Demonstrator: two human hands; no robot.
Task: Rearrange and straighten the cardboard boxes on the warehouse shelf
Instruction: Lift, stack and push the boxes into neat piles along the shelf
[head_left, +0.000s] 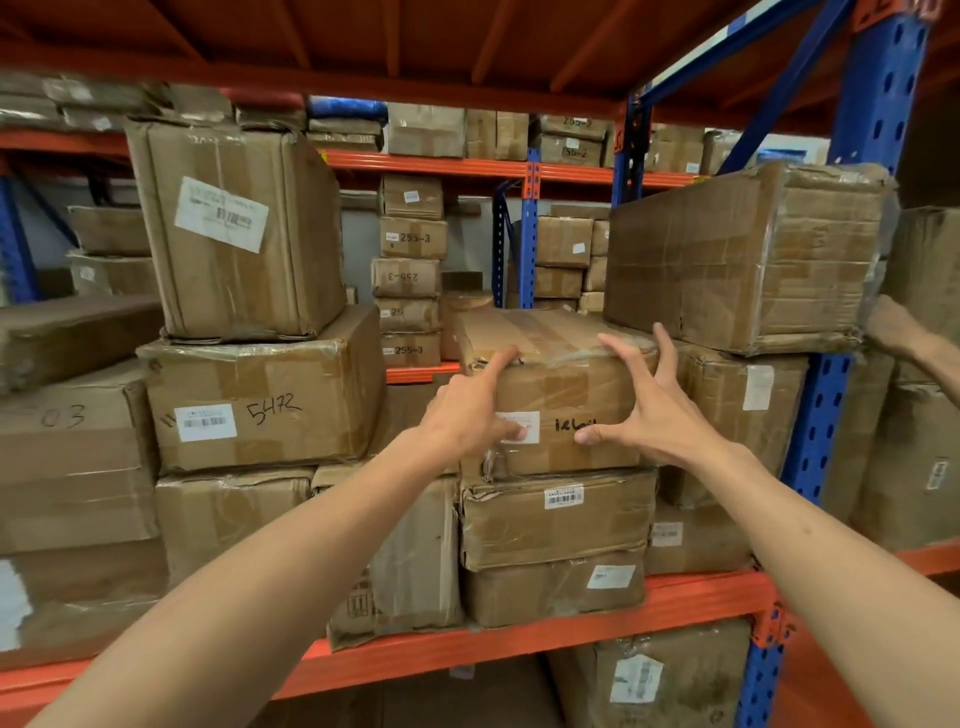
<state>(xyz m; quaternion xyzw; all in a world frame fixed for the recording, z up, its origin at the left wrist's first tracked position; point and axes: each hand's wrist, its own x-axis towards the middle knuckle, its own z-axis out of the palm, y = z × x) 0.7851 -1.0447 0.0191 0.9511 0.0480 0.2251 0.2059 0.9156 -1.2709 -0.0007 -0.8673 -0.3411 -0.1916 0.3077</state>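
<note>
A taped cardboard box (563, 382) with a white label and black handwriting tops the middle stack on the shelf. My left hand (470, 415) holds its front left, index finger on the top edge and thumb on the label. My right hand (647, 415) spans its front right, fingers spread over the top corner and thumb pressed on the front face. Two flatter boxes (556, 525) lie under it. To the left sits a box marked 5472 (270, 384) with a tall box (234, 234) leaning on top of it.
A large box (727, 260) rests high on the right stack, and another person's hand (893, 327) touches its right end. The orange shelf beam (691, 597) runs below the stacks. A blue upright (826, 421) stands at the right. More stacked boxes fill the racks behind.
</note>
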